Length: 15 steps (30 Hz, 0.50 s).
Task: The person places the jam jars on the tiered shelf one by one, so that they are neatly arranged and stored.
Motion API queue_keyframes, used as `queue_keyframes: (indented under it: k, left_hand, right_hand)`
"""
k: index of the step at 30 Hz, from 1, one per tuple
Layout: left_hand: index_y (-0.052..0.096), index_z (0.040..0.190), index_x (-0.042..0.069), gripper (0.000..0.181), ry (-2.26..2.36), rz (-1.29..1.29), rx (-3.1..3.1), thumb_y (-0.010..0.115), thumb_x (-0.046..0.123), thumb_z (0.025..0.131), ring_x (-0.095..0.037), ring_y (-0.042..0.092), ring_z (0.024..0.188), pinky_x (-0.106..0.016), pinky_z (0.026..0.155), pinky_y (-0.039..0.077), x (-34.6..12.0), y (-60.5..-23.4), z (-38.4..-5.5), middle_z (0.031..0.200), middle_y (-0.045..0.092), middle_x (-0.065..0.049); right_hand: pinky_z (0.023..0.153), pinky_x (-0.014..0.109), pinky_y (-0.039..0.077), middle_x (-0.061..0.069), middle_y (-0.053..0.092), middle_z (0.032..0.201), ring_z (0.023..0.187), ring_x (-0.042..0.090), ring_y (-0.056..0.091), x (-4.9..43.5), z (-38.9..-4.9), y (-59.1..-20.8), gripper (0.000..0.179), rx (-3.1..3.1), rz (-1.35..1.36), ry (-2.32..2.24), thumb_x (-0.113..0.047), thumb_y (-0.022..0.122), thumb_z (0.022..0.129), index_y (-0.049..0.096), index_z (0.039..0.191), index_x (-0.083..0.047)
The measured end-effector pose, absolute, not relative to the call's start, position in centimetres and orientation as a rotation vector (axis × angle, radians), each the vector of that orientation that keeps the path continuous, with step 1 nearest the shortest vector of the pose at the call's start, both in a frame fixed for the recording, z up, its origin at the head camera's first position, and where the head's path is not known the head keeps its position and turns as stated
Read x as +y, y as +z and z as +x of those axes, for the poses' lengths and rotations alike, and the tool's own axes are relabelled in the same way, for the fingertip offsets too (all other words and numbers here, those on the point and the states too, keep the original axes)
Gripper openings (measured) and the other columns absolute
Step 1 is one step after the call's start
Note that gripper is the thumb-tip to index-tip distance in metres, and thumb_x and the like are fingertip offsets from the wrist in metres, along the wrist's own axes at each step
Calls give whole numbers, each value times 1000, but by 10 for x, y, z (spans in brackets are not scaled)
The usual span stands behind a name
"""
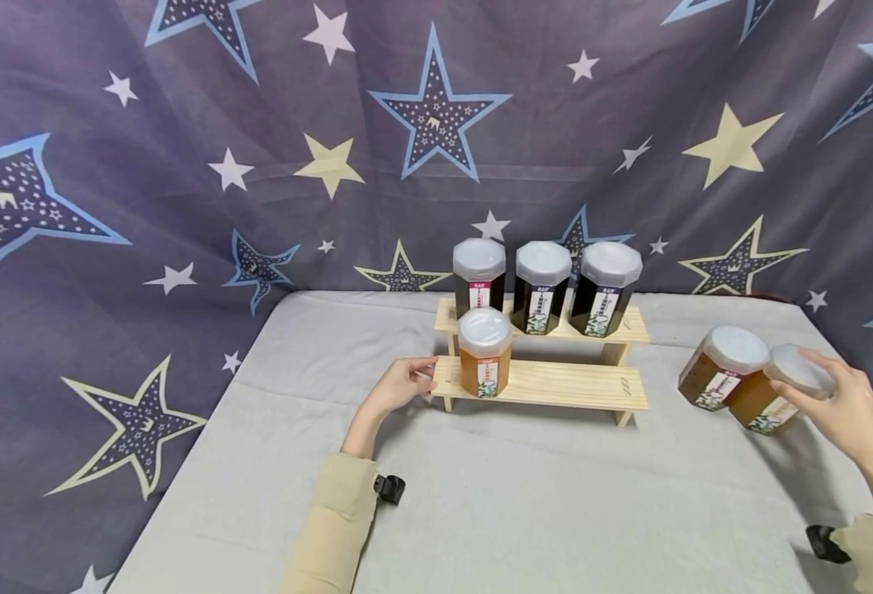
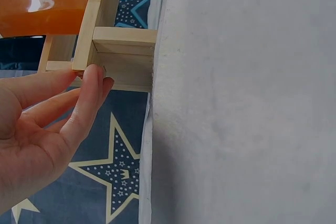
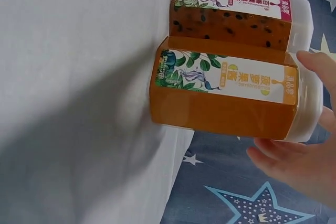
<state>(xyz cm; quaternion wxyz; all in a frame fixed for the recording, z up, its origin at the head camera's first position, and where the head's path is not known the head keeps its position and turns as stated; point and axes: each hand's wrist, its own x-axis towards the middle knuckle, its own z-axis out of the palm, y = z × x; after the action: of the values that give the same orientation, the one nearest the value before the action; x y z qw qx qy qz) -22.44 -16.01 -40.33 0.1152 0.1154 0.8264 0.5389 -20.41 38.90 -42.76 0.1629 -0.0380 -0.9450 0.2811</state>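
One amber jar (image 3: 226, 85), likely heavy, rigid and slick, is near the table's (image 1: 555, 511) right edge, right hand's (image 1: 845, 406) fingers pinching its lid (image 3: 308, 106); lower should hold surer. Left hand's (image 1: 401, 384) pinch the rack (image 1: 566, 384).

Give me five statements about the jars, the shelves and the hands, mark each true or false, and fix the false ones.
1. Three dark jars stand on the upper shelf. True.
2. The left hand holds the left end of the lower shelf. True.
3. Two jars stand on the lower shelf. False: only one does, an amber jar.
4. The right hand holds an orange-filled jar by its base. False: it holds the lid.
5. A speckled jar is right beside the jar at the right hand. True.
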Motion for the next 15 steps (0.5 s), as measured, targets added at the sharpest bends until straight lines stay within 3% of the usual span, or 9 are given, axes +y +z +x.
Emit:
queue_keyframes:
  k: [3,10,11,14,15]
  left_hand:
    - [38,124,-17,44,1562,340,2432,49,-9,82,-48,56,78,-52,73,46,-160,-403,-224,102,53,-33]
    - [39,124,-16,44,1576,351,2431,49,-9,82,-48,57,77,-52,74,46,-161,-406,-227,102,53,-33]
    - [39,124,-16,44,1572,356,2434,49,-9,82,-47,57,77,-52,74,46,-161,-406,-227,102,53,-33]
    - [39,124,-16,44,1578,359,2426,49,-9,82,-48,56,78,-52,74,46,-161,-406,-227,102,53,-33]
    - [38,124,-16,44,1580,359,2423,49,-9,82,-48,56,78,-52,74,46,-161,-406,-226,102,53,-33]
  right_hand:
    - [73,63,28,41,33,123,106,55,34,391,-206,-429,66,-2680,-61,849,-25,63,81,34,131,7]
    - [96,43,27,24,35,134,122,36,31,425,-228,-478,71,-2573,-122,846,-35,64,78,32,137,-11]
    - [100,45,24,25,35,134,123,37,30,429,-230,-482,72,-2548,-87,877,-34,66,76,34,136,-10]
    - [100,32,25,20,38,133,123,31,32,435,-235,-490,73,-2538,-115,827,-36,69,74,37,135,-14]
    - [99,35,26,21,38,133,122,33,33,436,-235,-490,72,-2532,-111,845,-34,70,73,38,134,-12]
